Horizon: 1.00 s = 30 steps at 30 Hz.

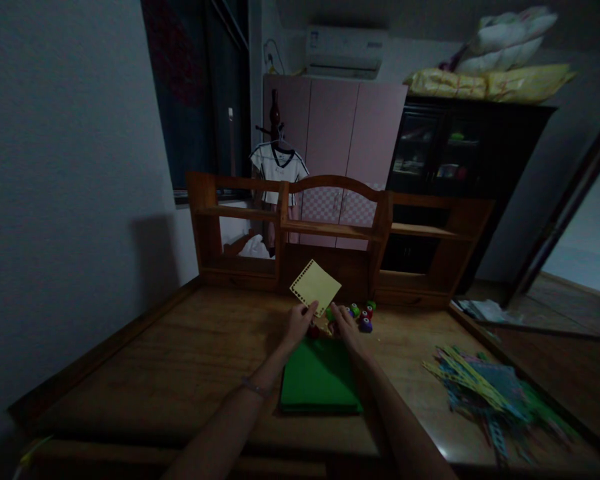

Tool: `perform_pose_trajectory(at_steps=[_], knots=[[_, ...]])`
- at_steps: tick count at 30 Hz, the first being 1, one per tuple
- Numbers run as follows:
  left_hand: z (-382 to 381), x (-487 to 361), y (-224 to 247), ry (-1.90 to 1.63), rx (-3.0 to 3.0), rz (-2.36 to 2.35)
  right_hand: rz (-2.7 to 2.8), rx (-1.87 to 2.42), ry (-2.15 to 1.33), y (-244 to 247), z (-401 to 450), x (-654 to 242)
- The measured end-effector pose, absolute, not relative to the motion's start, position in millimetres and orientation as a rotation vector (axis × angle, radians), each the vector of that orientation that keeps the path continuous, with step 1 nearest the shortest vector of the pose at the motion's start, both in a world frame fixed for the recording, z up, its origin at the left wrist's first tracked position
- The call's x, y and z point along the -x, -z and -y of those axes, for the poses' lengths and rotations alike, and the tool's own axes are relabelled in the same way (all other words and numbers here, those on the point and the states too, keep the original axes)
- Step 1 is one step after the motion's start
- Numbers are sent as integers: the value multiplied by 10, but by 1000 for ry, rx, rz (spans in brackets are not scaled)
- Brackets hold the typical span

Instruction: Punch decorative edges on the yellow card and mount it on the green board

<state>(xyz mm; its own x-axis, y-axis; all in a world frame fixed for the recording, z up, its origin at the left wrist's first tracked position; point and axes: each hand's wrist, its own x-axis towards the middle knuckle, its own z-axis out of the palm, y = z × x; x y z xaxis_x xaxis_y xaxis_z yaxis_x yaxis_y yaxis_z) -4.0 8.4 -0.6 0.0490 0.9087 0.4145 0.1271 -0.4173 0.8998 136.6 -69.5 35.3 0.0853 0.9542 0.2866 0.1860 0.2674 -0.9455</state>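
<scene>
L hand (297, 324) is pinching the near corner of the pale-yellow, square, hole-edged paper sheet (316, 287), which is extending far of the fingers, beyond the flat green rectangular stack (320, 380), w/ R hand (348, 325) hovering by its near-right edge, can't tell if pinching.

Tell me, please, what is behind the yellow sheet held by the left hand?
Behind the yellow sheet, the wooden shelf unit shows past its upper edges. Whatever lies directly behind cannot be seen, because the sheet covers it.
</scene>
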Motion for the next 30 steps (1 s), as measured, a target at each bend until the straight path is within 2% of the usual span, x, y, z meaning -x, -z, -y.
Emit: perform_pose_trajectory(at_steps=[11, 19, 25, 30], knots=[[-29, 45, -34, -1423, -1638, -1036, 1311, 1201, -857, -204, 560, -1366], [-34, 113, -56, -1528, -1599, -1243, 1335, 1186, -939, -258, 648, -1379], [-79, 54, 43, -1335, -1514, -1115, 1287, 1139, -1077, -252, 662, -1343], [-76, 29, 56, -1352, -1659, -1117, 1304, 1171, -1078, -191, 620, -1333]])
